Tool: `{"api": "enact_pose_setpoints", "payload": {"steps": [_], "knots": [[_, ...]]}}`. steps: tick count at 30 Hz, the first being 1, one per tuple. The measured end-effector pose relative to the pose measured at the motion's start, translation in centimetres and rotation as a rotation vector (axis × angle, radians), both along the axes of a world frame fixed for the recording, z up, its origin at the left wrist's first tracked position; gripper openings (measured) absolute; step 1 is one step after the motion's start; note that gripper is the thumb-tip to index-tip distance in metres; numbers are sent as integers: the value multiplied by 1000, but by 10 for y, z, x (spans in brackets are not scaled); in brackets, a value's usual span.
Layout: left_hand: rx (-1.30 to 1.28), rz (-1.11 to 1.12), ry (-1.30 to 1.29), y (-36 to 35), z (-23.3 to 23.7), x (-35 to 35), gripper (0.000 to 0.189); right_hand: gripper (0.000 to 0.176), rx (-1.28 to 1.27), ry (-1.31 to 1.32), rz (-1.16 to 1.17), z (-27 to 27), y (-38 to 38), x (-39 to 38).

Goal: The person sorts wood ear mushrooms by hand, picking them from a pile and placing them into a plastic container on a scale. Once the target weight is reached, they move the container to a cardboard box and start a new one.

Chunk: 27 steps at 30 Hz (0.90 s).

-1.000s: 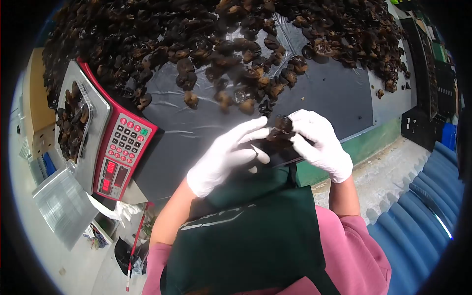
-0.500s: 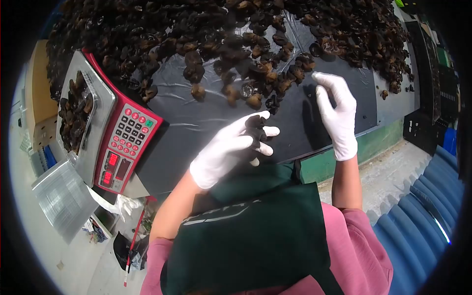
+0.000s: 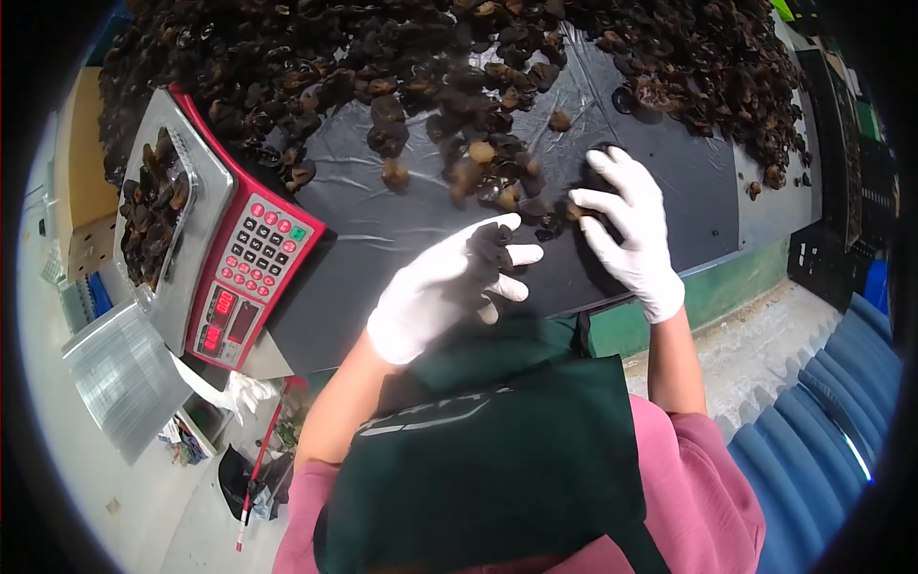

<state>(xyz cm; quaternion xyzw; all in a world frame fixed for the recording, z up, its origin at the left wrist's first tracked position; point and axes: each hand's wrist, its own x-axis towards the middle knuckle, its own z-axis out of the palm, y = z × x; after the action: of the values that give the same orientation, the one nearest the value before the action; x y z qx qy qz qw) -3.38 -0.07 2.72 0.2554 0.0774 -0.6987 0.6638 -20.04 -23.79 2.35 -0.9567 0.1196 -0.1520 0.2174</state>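
Note:
My left hand (image 3: 449, 277), in a white glove, holds several dark brown pieces (image 3: 489, 244) like dried fungus against its curled fingers, above the table's near edge. Further right, my right hand (image 3: 626, 225), also gloved in white, reaches down to the dark table with its fingers bent over a few brown pieces (image 3: 577, 208). Whether its fingertips grip them is hard to see. Just beyond both hands lies a loose cluster of the same pieces (image 3: 497, 177), partly blurred.
A large heap of brown pieces (image 3: 382, 48) covers the back of the table (image 3: 669, 206). On the left stands a red scale (image 3: 251, 258) with a filled clear tray (image 3: 153, 210) on its plate. Blue corrugated material (image 3: 813, 450) is at the lower right.
My right hand has moved slightly left and down onto pieces near the cluster, and its fingers have spread. Some cluster pieces have shifted. My left hand has hardly moved.

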Motion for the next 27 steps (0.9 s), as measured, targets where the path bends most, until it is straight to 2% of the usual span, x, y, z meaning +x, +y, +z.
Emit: {"api": "enact_pose_setpoints", "payload": {"steps": [6,12,16,17,21,27], "knots": [[13,-85,-53,6,4,4,78,26,317,-154,-379,-3,-15,-41],[69,22,-120,15,1,-4,72,23,520,-222,-678,6,-14,-51],[64,56,-144,21,-9,-9,56,22,482,-219,-682,10,-16,-51],[31,65,-144,22,-12,-9,43,21,486,-212,-676,9,-17,-50],[43,75,-104,25,-20,-8,25,20,471,-185,-626,11,-17,-40],[48,43,-200,24,-18,-7,23,21,439,-194,-575,8,-27,-30]]}}
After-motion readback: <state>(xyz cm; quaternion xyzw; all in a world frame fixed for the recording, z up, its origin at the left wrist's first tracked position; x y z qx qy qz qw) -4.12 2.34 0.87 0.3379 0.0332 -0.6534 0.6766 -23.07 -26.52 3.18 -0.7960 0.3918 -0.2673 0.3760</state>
